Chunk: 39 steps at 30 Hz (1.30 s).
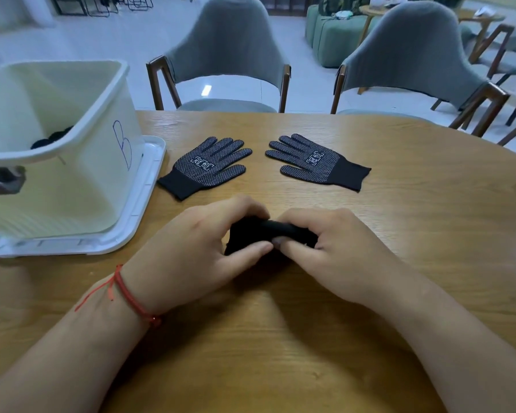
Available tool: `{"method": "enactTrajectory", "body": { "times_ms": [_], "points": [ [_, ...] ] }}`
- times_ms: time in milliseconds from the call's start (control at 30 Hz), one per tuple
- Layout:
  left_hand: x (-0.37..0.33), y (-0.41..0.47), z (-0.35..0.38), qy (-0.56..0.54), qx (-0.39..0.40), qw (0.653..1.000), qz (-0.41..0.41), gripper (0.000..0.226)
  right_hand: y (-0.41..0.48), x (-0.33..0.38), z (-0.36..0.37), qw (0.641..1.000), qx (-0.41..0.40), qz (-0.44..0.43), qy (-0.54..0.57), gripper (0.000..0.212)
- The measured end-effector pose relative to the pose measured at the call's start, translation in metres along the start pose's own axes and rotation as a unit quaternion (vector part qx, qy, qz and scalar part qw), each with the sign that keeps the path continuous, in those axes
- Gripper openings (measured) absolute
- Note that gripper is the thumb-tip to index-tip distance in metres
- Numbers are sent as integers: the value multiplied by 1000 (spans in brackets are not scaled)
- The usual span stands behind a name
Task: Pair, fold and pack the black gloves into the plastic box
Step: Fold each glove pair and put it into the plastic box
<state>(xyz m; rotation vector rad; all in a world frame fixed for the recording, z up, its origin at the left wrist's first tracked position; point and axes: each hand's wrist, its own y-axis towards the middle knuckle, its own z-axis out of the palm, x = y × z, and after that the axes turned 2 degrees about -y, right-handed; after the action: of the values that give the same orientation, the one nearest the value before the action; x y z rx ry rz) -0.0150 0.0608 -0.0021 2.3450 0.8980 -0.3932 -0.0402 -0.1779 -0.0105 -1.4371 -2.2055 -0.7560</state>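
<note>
Head view, near edge: bare wood of the table (265,347) spreads wide between the two forearms.
Left hand (197,248): fingers curl over the left end of the glove bundle (268,231) and the thumb presses its near side; a red string (131,293) circles the wrist.
Right hand (334,242): grips the bundle's right end, its thumb tip meeting the left thumb.
Glove bundle: black, folded, at the table's middle, clasped between both hands.
Flat gloves: left glove (206,166) and right glove (316,160) lie dotted side up beyond the hands, apart from each other, with a strip of wood before them.
Plastic box (81,174): far left, standing on a white lid (149,180) whose rim is just beside the left glove's cuff; dark gloves (52,138) show inside.
Far edge: two grey chairs (230,49) stand behind it.
</note>
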Motion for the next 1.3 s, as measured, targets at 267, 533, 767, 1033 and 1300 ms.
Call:
{"method": "enactTrajectory", "body": {
  "times_ms": [267,533,767,1033,1300],
  "points": [
    [-13,1,-6,-242,-79,956,-147,13,2,12,-19,939,-6,96,329,7],
    [-17,2,-6,-368,-9,895,-252,22,1,17,-22,928,-12,124,352,9],
    [-22,2,-4,-406,30,875,-263,27,3,15,-18,920,-3,133,368,9],
    [-13,3,-6,-433,-50,848,-300,20,6,3,-29,821,36,186,539,48],
    [-12,4,-6,-474,-47,838,-267,31,9,0,-23,809,-15,208,550,31]
  ]
}}
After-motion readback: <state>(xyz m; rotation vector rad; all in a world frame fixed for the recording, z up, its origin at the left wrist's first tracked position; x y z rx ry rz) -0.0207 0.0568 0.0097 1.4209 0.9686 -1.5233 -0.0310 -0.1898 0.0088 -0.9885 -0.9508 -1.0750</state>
